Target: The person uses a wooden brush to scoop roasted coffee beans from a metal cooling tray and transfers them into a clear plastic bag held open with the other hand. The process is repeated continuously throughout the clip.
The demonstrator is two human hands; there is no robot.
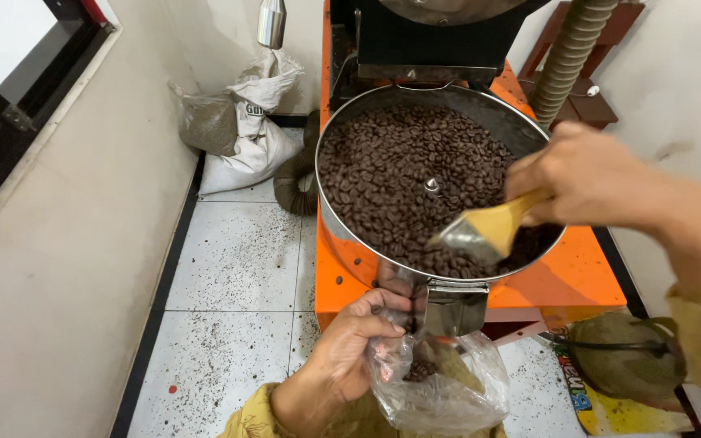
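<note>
Head view: the left hand [349, 347] grips the mouth of a clear plastic bag [441, 381], fingers closed on its rim, holding it open just under the metal chute [454, 307] at the front of the round steel tray [496, 113], with a few roasted coffee beans [403, 174] already in the bag. The right hand [586, 174] is closed around the yellow handle of a brush [484, 231], whose bristles rest on the beans near the tray's front edge. The tray sits on an orange machine [574, 276] over a white tiled floor [233, 268], with sacks [245, 122] in the corner.

Beans [399, 174] in tray [521, 126]; bag [440, 381] below chute [454, 308] (front edge); sacks [241, 122] on floor [229, 268], left.
</note>
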